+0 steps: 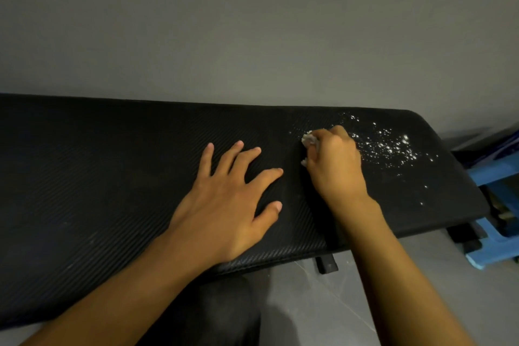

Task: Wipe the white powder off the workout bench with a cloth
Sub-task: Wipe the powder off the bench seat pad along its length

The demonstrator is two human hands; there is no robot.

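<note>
Right grip (334, 161) curled around a pale cloth (310, 140), mostly hidden beneath the fingers, on the black counter (112, 163). White powder (393, 146) lies scattered just right of it. Left grip (224, 205), fingers spread, rests flat on the counter, whose left end is cut off.

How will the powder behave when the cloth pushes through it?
It will probably scatter rather than slide as one mass, since the powder lies in loose, separate specks. Some likely lodges in the ribbed bench, needing repeated passes. Specks near the right end could easily go over the edge.
</note>
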